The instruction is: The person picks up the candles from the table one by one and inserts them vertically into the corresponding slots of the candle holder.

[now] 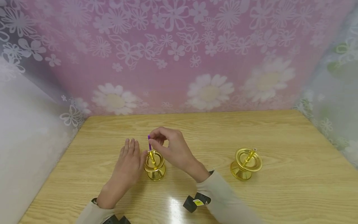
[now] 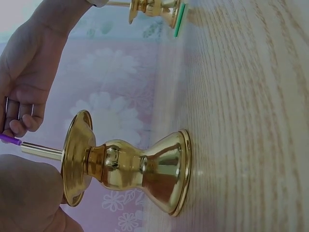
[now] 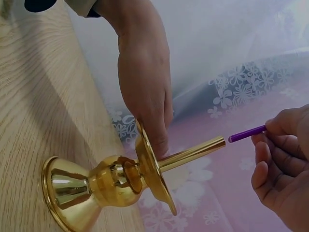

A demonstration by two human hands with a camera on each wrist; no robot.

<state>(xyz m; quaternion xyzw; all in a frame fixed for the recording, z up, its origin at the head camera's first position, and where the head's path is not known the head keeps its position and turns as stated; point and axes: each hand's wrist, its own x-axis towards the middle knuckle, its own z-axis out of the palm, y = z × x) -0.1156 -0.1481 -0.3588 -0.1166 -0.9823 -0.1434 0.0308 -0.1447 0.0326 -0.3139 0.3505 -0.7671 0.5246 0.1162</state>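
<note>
In the head view, a gold candle holder (image 1: 155, 175) stands upright on the table, a dish around its narrow tube. Beside the dish's left edge, my left hand (image 1: 127, 168) has its fingers straight and its thumb at the rim. My right hand (image 1: 174, 149) pinches a thin purple stick (image 1: 149, 142), perhaps a small candle, between thumb and forefinger. From the right wrist, the lower end of the purple stick (image 3: 246, 133) shows just above the mouth of the tube (image 3: 195, 153), with a small gap between them. The left wrist view shows them nearly end to end.
A second gold candle holder (image 1: 246, 163) stands to the right on the wooden table (image 1: 201, 130). By its base lies a green stick (image 2: 180, 20), visible from the left wrist. Floral cloth (image 1: 167, 68) hangs behind the table's far edge and at both sides.
</note>
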